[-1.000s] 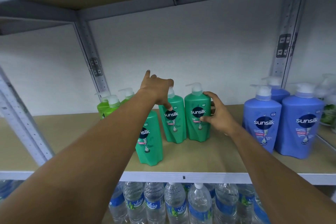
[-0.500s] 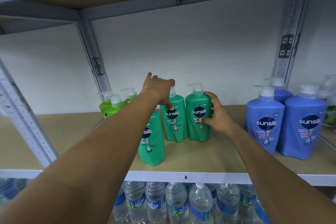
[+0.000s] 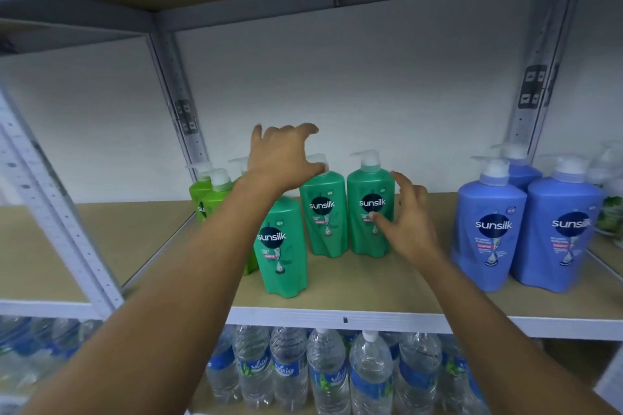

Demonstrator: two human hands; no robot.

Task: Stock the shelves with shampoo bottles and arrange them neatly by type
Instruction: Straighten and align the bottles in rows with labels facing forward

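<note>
Three green shampoo bottles (image 3: 323,212) stood on the shelf (image 3: 371,283). The left hand (image 3: 283,158) hovered spread above the middle pump; the right hand (image 3: 404,222), fingers loose, sat beside the rightmost bottle (image 3: 369,209).

Shop stockroom: metal shelves (image 3: 337,318) of bottles (image 3: 322,212)

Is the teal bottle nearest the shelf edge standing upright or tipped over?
Upright. The front teal bottle stands on its base on the shelf, label facing forward. Its pump top is hidden behind the left hand.
</note>
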